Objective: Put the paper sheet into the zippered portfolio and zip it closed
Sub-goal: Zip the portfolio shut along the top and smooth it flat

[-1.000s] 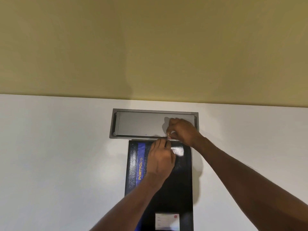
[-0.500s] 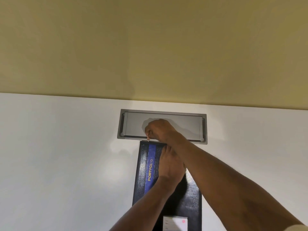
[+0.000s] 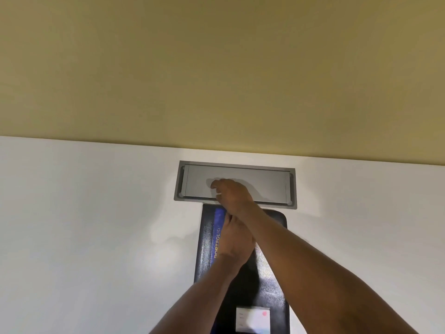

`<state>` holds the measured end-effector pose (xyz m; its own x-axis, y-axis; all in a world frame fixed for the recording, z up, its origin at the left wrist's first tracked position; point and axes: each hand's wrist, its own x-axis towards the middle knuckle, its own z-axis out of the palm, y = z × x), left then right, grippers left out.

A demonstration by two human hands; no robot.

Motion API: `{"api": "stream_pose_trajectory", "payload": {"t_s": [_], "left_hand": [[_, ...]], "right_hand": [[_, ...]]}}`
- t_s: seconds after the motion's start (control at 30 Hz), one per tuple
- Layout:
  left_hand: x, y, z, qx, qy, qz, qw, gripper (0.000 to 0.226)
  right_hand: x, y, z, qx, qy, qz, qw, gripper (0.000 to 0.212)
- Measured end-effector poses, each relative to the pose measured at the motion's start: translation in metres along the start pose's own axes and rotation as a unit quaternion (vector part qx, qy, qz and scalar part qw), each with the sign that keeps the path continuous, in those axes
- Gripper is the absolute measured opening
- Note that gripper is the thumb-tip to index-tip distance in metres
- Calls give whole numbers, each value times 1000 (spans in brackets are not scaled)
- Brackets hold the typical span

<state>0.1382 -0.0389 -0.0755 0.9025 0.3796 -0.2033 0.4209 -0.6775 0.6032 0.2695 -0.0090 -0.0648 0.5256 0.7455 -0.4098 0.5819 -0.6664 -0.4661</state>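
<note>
The left hand (image 3: 234,242) pressed flat on the black portfolio (image 3: 267,273) (blue stripe at left); the right hand (image 3: 232,194) pinched at its far edge, probably on the zipper pull, too small to tell.

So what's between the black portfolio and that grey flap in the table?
In the head view, almost nothing: a thin strip of white table separates the portfolio from the grey flap, and the right hand reaches across it.
</note>
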Motion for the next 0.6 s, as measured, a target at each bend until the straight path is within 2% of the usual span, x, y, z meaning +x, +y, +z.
{"api": "stream_pose_trajectory", "payload": {"t_s": [0.07, 0.2, 0.33, 0.47, 0.6], "left_hand": [[-3, -14, -1, 68, 11, 53, 996, 47], [-22, -28, -9, 160, 21, 31, 986, 59], [-43, -31, -28, 181, 11, -7, 983, 65], [-67, -33, -39, 184, -23, -33, 982, 69], [-93, -38, -41, 150, -20, -69, 986, 72]], "right_hand": [[-19, 0, -6, 17, 45, 22, 999, 42], [-66, 3, -4, 23, 124, 55, 990, 48], [-112, 8, 12, 12, 162, 95, 982, 56], [-158, 9, 33, 12, 166, 154, 974, 64], [-201, 12, 54, 7, 166, 197, 966, 70]]}}
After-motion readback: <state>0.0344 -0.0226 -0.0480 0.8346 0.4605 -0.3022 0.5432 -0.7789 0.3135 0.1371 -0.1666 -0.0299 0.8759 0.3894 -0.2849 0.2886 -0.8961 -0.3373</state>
